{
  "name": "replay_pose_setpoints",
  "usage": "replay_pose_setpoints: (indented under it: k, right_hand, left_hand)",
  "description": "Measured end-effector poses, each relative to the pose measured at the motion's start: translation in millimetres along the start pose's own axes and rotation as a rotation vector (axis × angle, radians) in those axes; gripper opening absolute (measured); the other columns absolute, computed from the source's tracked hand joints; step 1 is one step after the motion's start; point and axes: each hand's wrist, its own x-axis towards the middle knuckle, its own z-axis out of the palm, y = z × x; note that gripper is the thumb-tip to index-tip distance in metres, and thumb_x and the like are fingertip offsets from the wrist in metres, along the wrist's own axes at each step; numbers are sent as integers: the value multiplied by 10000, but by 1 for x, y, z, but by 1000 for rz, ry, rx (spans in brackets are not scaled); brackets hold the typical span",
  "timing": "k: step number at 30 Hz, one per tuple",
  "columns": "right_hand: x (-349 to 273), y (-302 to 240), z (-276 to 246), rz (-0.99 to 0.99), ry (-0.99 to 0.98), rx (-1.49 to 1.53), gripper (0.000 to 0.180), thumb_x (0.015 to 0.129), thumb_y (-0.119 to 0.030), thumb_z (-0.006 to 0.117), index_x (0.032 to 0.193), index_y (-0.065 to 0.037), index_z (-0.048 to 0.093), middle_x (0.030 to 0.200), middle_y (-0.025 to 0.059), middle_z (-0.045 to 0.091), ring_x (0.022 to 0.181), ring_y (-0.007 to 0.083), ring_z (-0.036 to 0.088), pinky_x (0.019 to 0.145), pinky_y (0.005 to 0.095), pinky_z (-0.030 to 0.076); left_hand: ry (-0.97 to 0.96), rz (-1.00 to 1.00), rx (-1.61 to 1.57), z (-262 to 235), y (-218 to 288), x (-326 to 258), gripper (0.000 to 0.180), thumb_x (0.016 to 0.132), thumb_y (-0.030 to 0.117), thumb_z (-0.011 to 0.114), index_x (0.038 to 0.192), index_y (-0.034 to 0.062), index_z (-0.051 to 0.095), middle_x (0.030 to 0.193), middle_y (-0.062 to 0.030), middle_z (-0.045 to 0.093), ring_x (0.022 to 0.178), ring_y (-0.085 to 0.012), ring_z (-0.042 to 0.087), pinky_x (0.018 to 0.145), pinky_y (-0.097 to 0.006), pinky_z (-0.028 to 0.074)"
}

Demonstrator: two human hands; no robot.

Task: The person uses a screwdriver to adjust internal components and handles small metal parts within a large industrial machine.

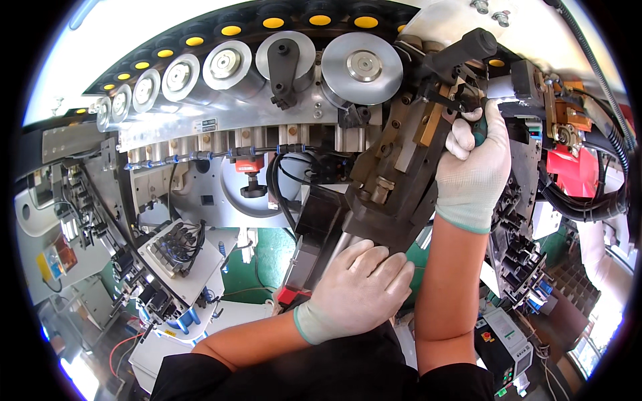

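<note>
My right hand, in a white knit glove with a pale green cuff, is closed around a dark green tool handle. The handle's far end is hidden among the parts at the top of a dark metal slide assembly, so I cannot make out the kind of tool. This assembly slants up to the right and carries a brass-coloured strip and a black cylindrical arm. At its lower end my left hand, gloved alike, has bent fingers gripping the edge; the fingertips are hidden.
Large silver rollers line a curved machine plate behind the assembly. Below them run a blue-fitted air line and a black knob. Cables and a red sheet hang at the right. A control box stands lower right.
</note>
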Motion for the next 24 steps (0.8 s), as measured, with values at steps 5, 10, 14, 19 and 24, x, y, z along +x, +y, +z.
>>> replay_pose_setpoints:
  k: [5, 10, 14, 19, 24]
  right_hand:
    - [-10, -2, -5, 66, -61, 47, 232, 1117, -236, 519, 1216, -50, 615, 856, 23, 614, 502, 64, 378, 431, 205, 262]
    - [-15, 0, -9, 79, -86, 91, 239, 1113, -239, 518, 1228, -57, 622, 852, 23, 624, 484, 63, 367, 433, 209, 252]
    - [-16, 0, -13, 100, -108, 124, 249, 1099, -247, 531, 1230, -61, 632, 848, 29, 627, 478, 71, 372, 440, 219, 254]
    - [-23, 1, -13, 89, -92, 89, 277, 1091, -267, 540, 1257, -65, 630, 842, 35, 623, 477, 82, 380, 440, 231, 250]
    - [-28, 5, -16, 102, -52, 32, 298, 1100, -287, 522, 1273, -66, 624, 848, 36, 606, 494, 76, 403, 435, 220, 257]
  left_hand:
    - [28, -9, 18, 2, 1, 0, 259, 742, 251, 751, 969, 133, 714, 1065, 12, 674, 985, -179, 624, 890, -390, 529]
    - [-6, -1, 15, 0, 2, 1, 268, 738, 234, 758, 977, 122, 713, 1074, 5, 676, 994, -188, 628, 886, -399, 528]
    - [-29, 0, 8, -2, 2, 1, 330, 761, 264, 754, 1032, 81, 710, 1052, -29, 672, 997, -205, 633, 929, -413, 523]
    - [-28, -7, 17, -1, 4, 2, 301, 727, 219, 775, 1001, 109, 716, 1088, -9, 669, 1010, -208, 622, 879, -420, 524]
    - [-46, -11, 27, -1, 5, 2, 296, 745, 223, 779, 1012, 112, 716, 1097, -7, 666, 1018, -210, 621, 901, -429, 517]
